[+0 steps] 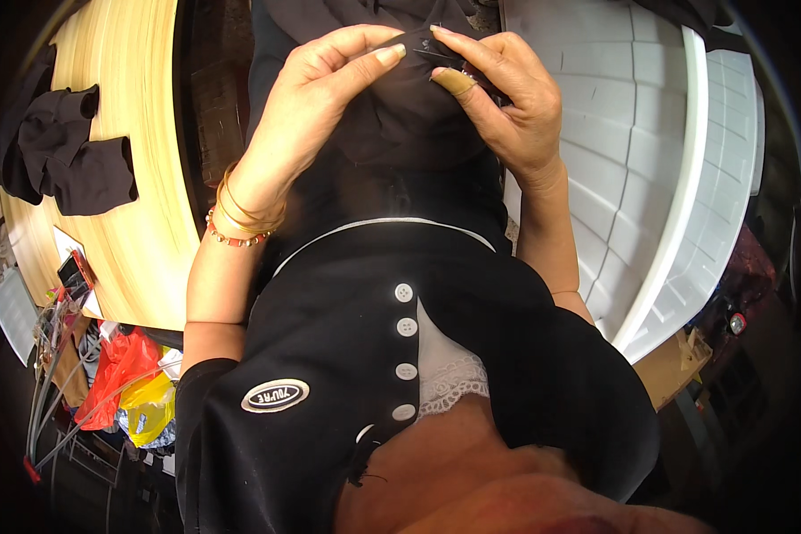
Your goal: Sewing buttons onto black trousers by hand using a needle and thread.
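A dark brown, thin cloth (400, 111) is bunched over my lap at the top middle. My left hand (329, 80) pinches its upper fold between thumb and fingers. Close by on the right, my right hand (512, 98) has its thumb and fingers curled around a thin sewing needle (432, 55), whose free end lies toward the left fingertips. The right index fingertip rests at the fold. A tan cover (455, 82) wraps the right thumb. Just where the needle meets the cloth is too small to make out.
On the left stands a wood-grain table (151, 240) with dark cloth pieces (67, 147) and a phone-like item (76, 271) on it. Red (120, 369) and yellow plastic bags (149, 409) sit below its near edge. A large white plastic bin (596, 142) flanks my right arm.
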`<state>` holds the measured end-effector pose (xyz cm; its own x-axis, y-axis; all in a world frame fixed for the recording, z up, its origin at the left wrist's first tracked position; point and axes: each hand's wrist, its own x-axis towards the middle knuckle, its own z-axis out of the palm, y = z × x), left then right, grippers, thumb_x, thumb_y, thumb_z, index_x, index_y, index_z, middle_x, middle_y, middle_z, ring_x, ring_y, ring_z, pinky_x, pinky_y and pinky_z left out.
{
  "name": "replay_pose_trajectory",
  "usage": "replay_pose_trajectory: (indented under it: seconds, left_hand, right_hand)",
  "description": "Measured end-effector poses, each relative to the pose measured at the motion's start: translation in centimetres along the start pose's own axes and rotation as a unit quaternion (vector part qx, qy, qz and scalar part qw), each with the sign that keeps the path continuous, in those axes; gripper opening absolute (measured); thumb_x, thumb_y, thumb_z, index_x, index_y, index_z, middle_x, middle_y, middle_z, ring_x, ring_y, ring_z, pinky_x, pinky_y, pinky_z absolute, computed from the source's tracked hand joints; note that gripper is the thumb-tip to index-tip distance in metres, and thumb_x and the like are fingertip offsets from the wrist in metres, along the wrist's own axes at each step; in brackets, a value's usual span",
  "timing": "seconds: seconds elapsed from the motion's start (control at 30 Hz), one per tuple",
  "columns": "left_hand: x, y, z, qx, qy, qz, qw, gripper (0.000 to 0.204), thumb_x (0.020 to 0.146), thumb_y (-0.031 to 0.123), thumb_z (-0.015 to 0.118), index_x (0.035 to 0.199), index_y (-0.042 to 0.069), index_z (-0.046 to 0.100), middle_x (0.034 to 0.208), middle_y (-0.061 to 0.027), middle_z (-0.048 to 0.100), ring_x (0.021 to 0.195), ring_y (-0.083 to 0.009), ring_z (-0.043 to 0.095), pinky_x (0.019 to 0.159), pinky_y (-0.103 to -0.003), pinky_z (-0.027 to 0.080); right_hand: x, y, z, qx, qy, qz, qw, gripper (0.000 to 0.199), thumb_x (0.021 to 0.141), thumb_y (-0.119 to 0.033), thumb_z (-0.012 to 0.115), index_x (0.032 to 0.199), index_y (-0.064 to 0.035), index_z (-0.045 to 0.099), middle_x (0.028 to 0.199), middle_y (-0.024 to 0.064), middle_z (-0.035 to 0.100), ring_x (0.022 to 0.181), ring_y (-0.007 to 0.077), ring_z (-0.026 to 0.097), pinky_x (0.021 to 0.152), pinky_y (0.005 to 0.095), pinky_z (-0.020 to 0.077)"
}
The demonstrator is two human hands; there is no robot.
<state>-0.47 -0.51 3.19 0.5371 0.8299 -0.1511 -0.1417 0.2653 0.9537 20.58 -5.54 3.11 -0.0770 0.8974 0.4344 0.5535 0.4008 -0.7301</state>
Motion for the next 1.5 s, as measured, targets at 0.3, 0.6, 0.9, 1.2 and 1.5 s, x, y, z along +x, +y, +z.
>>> replay_pose_trajectory:
  seconds: [0.3, 0.6, 0.9, 1.2, 1.5]
  left_hand:
    - [0.2, 0.3, -0.9, 0.003, 0.007, -0.008, 1.000, 0.025, 0.099, 0.010, 0.060, 0.120, -0.003, 0.066, 0.107, -0.0024, 0.071, 0.100, -0.0080, 0.064, 0.091, -0.021, 0.049]
    - [0.1, 7.5, -4.1, 0.353, -0.041, 0.152, 0.922, 0.021, 0.094, 0.016, 0.069, 0.107, 0.000, 0.072, 0.096, -0.0088, 0.072, 0.089, -0.0158, 0.066, 0.082, -0.029, 0.051]
    - [-12.2, 32.2, -24.4, 0.526, 0.362, 0.301, 0.708, 0.031, 0.097, 0.016, 0.064, 0.125, 0.004, 0.066, 0.117, -0.0052, 0.070, 0.104, -0.0146, 0.066, 0.088, -0.027, 0.050]
    - [-23.4, 36.9, -47.9, 0.211, 0.732, 0.249, 0.598, 0.028, 0.090, 0.018, 0.071, 0.114, 0.004, 0.065, 0.079, -0.0014, 0.064, 0.059, -0.0179, 0.057, 0.055, -0.037, 0.046]
    - [-2.2, 14.9, -35.7, 0.291, 0.414, 0.222, 0.833, 0.066, 0.091, 0.009, 0.071, 0.148, 0.001, 0.039, 0.150, -0.0175, 0.041, 0.138, -0.0252, 0.040, 0.113, -0.034, 0.034]
  right_hand:
    - [1.0, 0.5, 1.1, -0.012, 0.028, -0.021, 0.999, 0.029, 0.079, -0.011, 0.080, 0.108, -0.0132, 0.077, 0.074, 0.0033, 0.059, 0.062, 0.0155, 0.055, 0.056, 0.0290, 0.0440]
    - [0.8, -0.7, -2.3, 0.018, 0.083, 0.117, 0.989, 0.029, 0.092, -0.003, 0.069, 0.121, -0.0012, 0.069, 0.098, -0.0007, 0.060, 0.084, 0.0075, 0.053, 0.077, 0.0183, 0.0405]
    - [-1.2, 1.9, -3.5, 0.061, 0.132, 0.143, 0.979, 0.032, 0.100, -0.007, 0.060, 0.131, -0.0009, 0.062, 0.127, 0.0081, 0.063, 0.120, 0.0174, 0.059, 0.105, 0.0300, 0.0442]
    - [-1.5, 1.0, -1.6, 0.053, 0.120, 0.169, 0.977, 0.028, 0.094, -0.005, 0.067, 0.122, -0.0011, 0.068, 0.098, 0.0008, 0.058, 0.085, 0.0084, 0.054, 0.076, 0.0199, 0.0421]
    - [0.3, 1.4, -2.5, -0.018, 0.081, 0.116, 0.990, 0.028, 0.086, -0.006, 0.075, 0.114, -0.0043, 0.069, 0.097, 0.0043, 0.064, 0.083, 0.0123, 0.058, 0.073, 0.0259, 0.0471]
